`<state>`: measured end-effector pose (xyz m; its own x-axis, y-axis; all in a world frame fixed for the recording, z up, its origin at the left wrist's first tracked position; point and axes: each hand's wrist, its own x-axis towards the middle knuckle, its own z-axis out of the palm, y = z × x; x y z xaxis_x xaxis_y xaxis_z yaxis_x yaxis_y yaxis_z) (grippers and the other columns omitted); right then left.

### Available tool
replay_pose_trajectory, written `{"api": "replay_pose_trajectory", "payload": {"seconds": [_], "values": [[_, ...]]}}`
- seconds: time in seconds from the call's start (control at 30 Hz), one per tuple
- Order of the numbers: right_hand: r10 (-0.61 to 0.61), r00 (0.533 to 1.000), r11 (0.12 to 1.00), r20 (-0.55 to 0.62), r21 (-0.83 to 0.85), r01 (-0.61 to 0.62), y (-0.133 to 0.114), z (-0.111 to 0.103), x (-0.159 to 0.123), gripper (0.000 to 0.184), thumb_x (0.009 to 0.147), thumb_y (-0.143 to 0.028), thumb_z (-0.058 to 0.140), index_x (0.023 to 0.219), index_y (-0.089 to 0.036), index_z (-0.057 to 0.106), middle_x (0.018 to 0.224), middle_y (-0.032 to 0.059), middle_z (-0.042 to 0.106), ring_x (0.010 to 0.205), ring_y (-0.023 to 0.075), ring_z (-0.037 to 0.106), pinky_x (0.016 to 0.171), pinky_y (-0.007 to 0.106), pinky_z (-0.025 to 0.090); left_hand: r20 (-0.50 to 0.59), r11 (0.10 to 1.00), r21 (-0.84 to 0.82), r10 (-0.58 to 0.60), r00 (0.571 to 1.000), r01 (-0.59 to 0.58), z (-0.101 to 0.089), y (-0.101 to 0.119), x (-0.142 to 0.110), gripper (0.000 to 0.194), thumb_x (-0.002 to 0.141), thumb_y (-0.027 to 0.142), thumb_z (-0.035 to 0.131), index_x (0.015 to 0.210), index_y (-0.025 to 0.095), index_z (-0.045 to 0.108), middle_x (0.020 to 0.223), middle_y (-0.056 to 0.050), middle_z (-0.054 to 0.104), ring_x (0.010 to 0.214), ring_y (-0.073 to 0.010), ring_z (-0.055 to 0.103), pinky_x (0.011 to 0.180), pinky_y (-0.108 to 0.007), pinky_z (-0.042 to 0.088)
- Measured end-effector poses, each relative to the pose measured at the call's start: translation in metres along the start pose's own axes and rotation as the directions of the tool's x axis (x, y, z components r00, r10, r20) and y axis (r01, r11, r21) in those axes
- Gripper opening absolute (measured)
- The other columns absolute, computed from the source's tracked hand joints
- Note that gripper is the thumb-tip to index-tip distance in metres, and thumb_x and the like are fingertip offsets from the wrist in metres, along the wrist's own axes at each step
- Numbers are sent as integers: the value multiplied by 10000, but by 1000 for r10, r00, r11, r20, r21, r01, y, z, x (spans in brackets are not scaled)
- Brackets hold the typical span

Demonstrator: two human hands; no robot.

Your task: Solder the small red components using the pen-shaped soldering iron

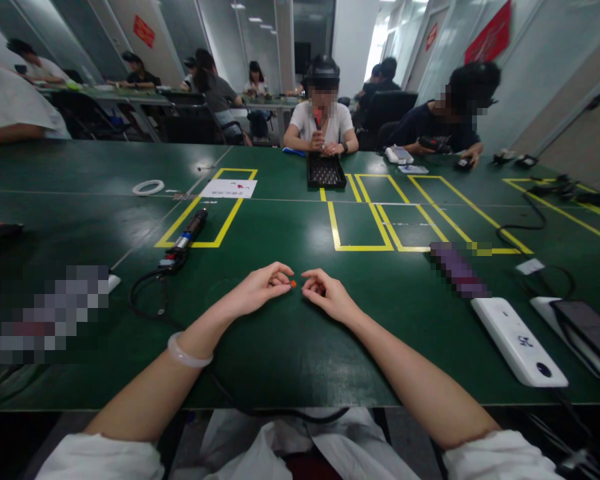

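My left hand (263, 288) is closed in a pinch, and a small orange piece (293, 284) shows at the tips of its thumb and fingers. The piece is too small for me to tell its kind. Facing it across a narrow gap, my right hand (331, 295) has its fingers curled and thumb drawn in toward the index finger. Whatever may be between those fingertips is hidden. Both hands are just above the green table (300, 353), near its middle. To the left of them lies a dark electric screwdriver (193, 227) with a black cable.
Yellow tape outlines (363, 248) mark the table. A black tray (326, 175) with small parts stands before a co-worker (325, 117) opposite. A white power bank (517, 341) and phone (593, 327) lie right. A printed sheet (230, 189) and tape ring (149, 187) lie far left.
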<state>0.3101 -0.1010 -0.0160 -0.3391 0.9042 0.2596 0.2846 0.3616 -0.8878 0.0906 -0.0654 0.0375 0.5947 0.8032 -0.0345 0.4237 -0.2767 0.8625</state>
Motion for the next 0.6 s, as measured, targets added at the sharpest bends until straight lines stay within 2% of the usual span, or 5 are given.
{"api": "replay_pose_trajectory", "payload": {"seconds": [0.1, 0.23, 0.33, 0.47, 0.6], "values": [[-28, 998, 1000, 49, 14, 27, -1, 1, 0, 271, 871, -224, 594, 1138, -193, 557, 920, 19, 663, 698, 107, 571, 636, 220, 452, 91, 989, -147, -3, 996, 16, 17, 2, 2, 264, 834, 367, 607, 1016, 183, 553, 861, -25, 617, 806, -147, 591, 737, -287, 473], [-47, 998, 999, 40, 7, 47, -2, 3, 0, 190, 861, -228, 611, 1043, -184, 578, 890, 19, 663, 690, 111, 564, 632, 226, 449, 97, 974, -223, -13, 995, 34, 21, -4, 2, 241, 838, 352, 609, 971, 162, 541, 811, -3, 579, 739, -119, 544, 682, -253, 433], [-66, 997, 998, 26, 17, 65, -3, 3, 0, 199, 863, -234, 610, 1050, -185, 564, 892, 19, 659, 694, 114, 565, 639, 231, 453, 77, 973, -228, -7, 997, 24, 20, -6, 0, 237, 837, 342, 614, 962, 153, 547, 819, -4, 580, 750, -118, 541, 685, -243, 422], [-64, 997, 997, 32, -42, 65, -3, 2, 0, 112, 863, -235, 603, 962, -186, 585, 842, 8, 630, 692, 117, 562, 637, 232, 447, 47, 980, -201, 0, 999, 9, 21, -5, 0, 240, 834, 347, 618, 959, 148, 568, 858, -20, 604, 782, -129, 563, 715, -252, 437], [-70, 997, 996, 27, -52, 72, -3, 2, 0, 163, 851, -215, 607, 1009, -188, 578, 880, 12, 640, 697, 115, 570, 640, 233, 447, 30, 985, -173, -2, 1000, 7, 21, -7, 0, 230, 840, 327, 603, 978, 143, 592, 897, -39, 630, 822, -143, 585, 748, -262, 450]]}}
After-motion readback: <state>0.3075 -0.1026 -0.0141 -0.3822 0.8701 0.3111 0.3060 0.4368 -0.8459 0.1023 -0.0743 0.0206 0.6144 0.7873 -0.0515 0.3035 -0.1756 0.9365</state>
